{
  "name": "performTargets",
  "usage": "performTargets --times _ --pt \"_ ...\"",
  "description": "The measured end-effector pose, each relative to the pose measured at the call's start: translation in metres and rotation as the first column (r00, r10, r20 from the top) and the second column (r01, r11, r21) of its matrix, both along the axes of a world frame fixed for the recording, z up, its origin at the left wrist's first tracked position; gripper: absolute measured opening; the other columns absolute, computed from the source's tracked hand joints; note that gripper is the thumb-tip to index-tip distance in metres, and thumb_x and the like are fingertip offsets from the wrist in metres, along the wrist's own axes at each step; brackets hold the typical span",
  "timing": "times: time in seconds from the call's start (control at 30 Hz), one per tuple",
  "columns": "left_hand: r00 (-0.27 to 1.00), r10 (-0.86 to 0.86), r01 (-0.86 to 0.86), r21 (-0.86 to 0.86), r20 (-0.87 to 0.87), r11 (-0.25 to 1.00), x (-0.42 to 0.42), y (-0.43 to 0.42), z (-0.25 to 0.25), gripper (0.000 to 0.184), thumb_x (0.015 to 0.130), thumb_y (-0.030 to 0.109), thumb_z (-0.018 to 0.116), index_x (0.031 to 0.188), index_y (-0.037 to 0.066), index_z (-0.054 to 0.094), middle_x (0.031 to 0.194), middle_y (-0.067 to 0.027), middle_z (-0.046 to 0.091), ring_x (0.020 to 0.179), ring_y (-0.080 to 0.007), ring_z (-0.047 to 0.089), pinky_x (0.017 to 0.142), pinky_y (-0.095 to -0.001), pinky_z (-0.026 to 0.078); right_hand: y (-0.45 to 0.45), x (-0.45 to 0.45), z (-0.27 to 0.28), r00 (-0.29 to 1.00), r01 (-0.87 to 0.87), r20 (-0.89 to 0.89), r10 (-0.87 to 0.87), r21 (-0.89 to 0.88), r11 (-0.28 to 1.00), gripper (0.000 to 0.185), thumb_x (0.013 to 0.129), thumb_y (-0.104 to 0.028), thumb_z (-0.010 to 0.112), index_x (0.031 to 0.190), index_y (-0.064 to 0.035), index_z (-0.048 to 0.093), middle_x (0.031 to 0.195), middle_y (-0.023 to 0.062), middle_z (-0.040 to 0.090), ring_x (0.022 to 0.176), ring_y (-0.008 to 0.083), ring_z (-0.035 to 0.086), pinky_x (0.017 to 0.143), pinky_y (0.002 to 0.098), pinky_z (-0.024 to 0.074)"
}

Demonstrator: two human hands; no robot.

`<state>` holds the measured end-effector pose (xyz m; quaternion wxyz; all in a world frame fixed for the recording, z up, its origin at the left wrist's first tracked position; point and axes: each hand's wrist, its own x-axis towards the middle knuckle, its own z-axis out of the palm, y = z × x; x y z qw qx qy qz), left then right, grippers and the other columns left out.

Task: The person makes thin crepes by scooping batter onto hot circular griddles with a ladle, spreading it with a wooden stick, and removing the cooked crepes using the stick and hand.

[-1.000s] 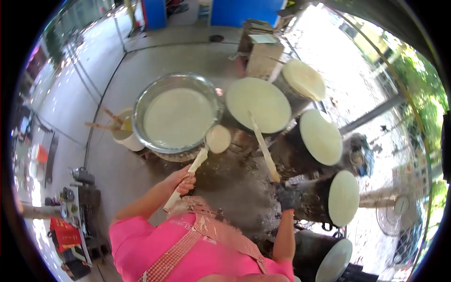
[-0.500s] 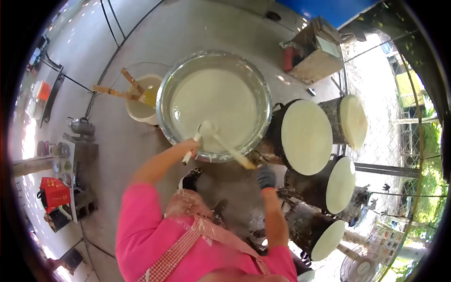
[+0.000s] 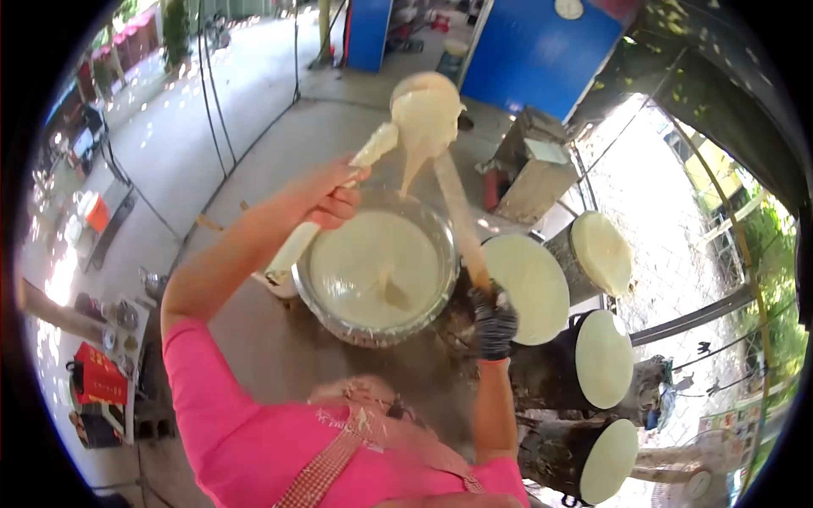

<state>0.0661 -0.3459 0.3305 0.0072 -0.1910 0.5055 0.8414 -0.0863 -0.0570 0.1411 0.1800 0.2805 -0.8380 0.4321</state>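
Note:
Wrapped round the pale handle of a ladle [image 3: 426,106], my bare left hand [image 3: 334,196] is raised over a large metal basin [image 3: 450,245]. Thick cream-coloured batter hangs from the ladle's bowl in a strand above the basin. More batter [image 3: 373,262] fills much of the basin. My right hand [image 3: 494,322], in a dark striped glove, grips a long wooden stick [image 3: 460,220] at its lower end. The stick slants up, and its upper end is beside the batter-covered ladle.
Right of the basin, several dark drums with pale round tops [image 3: 604,360] stand in a curve. A box-like stand [image 3: 538,173] is behind them. At the left are a low table [image 3: 135,364] and a red bag [image 3: 100,374].
My left hand has lifted the ladle from the basin to high above it, with batter hanging down. My right hand has raised the stick out of the basin beside the ladle. The view has shifted.

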Motion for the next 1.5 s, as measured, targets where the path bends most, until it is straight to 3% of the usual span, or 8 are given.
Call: performTargets --times 0.2,0.27,0.43,0.67,0.8,1.03,1.27,1.5 --pt "0.982 0.126 -0.168 -0.352 -0.141 0.921 0.0 -0.028 0.006 0.041 0.085 0.017 0.045 0.124 0.024 0.034 0.051 0.003 0.031 0.036 -0.0045 0.029 0.027 -0.02 0.02 -0.021 -0.012 -0.021 0.882 -0.19 0.311 0.354 -0.453 0.871 0.018 0.08 -0.01 0.057 0.095 0.0007 0.058 0.071 0.002 0.06 0.062 0.0095 0.054 0.058 0.0239 0.0443" --pt "0.999 0.024 -0.017 -0.179 0.041 0.984 -0.002 -0.033 -0.052 0.034 0.085 0.016 0.045 0.118 0.022 0.037 0.051 0.0025 0.032 0.036 -0.0042 0.03 0.028 -0.0184 0.021 -0.018 0.007 -0.077 0.985 -0.169 -0.017 0.169 0.022 0.985 0.014 0.075 -0.015 0.06 0.083 -0.0033 0.061 0.07 0.0102 0.06 0.06 0.0203 0.054 0.056 0.0293 0.0435" --pt "0.894 -0.225 -0.057 0.598 0.388 0.8 -0.033 -0.013 -0.128 0.023 0.085 0.016 0.044 0.105 0.023 0.036 0.051 0.0029 0.03 0.035 -0.0029 0.027 0.028 -0.0161 0.02 0.068 0.069 -0.156 0.84 -0.129 0.529 0.117 -0.014 0.991 0.014 0.075 -0.018 0.058 0.076 -0.0038 0.059 0.063 0.0099 0.055 0.055 0.0218 0.048 0.053 0.0321 0.0404" --pt "0.869 -0.459 0.482 -0.104 0.182 0.87 -0.086 0.16 -0.128 0.011 0.088 0.019 0.038 0.098 0.022 0.04 0.048 0.003 0.027 0.033 -0.0056 0.025 0.026 -0.0196 0.023 0.201 0.112 -0.053 0.727 0.227 0.686 -0.026 -0.205 0.952 0.018 0.08 -0.021 0.056 0.073 -0.0049 0.058 0.062 0.0027 0.052 0.054 0.0134 0.046 0.052 0.0324 0.0379" --pt "0.59 -0.752 0.172 0.864 0.295 0.474 -0.108 0.286 -0.186 0.024 0.089 0.018 0.035 0.066 0.009 0.036 0.048 0.0025 0.03 0.036 -0.0067 0.031 0.028 -0.0208 0.028 0.304 0.195 -0.077 0.601 0.44 0.789 -0.127 -0.194 0.877 0.024 0.078 -0.03 0.058 0.075 -0.0063 0.059 0.061 0.0034 0.052 0.053 0.0142 0.048 0.052 0.0315 0.0396" --pt "0.162 -0.987 0.163 0.987 -0.011 0.015 -0.062 0.602 -0.297 0.03 0.089 0.015 0.036 0.108 -0.009 0.036 0.055 -0.0032 0.038 0.039 -0.0102 0.035 0.034 -0.0223 0.033 0.481 0.459 -0.175 0.131 0.81 0.725 -0.677 0.315 0.494 0.036 0.076 -0.043 0.057 0.076 -0.0073 0.06 0.062 0.0103 0.056 0.053 0.0241 0.053 0.055 0.0365 0.0429" --pt "-0.424 -0.89 0.644 0.747 0.166 -0.167 -0.002 0.949 -0.255 0.01 0.088 0.023 0.044 0.097 0.021 0.048 0.052 0.0033 0.031 0.036 -0.0045 0.028 0.026 -0.0192 0.024 0.573 0.57 -0.106 -0.693 0.675 0.318 -0.647 0.603 -0.426 0.038 0.074 -0.047 0.058 0.079 -0.0092 0.063 0.064 0.0155 0.059 0.06 0.0317 0.057 0.056 0.0387 0.0441" --pt "-0.476 -0.855 0.845 -0.161 0.205 -0.509 0.103 1.159 -0.272 0.035 0.079 0.014 0.047 0.113 0.02 0.039 0.053 -0.0019 0.036 0.033 -0.0106 0.032 0.029 -0.0264 0.025 0.682 0.499 -0.096 -0.662 0.699 0.113 -0.741 0.452 -0.555 0.035 0.08 -0.039 0.05 0.107 -0.0172 0.057 0.071 0.0152 0.059 0.066 0.0316 0.058 0.059 0.0417 0.0444"
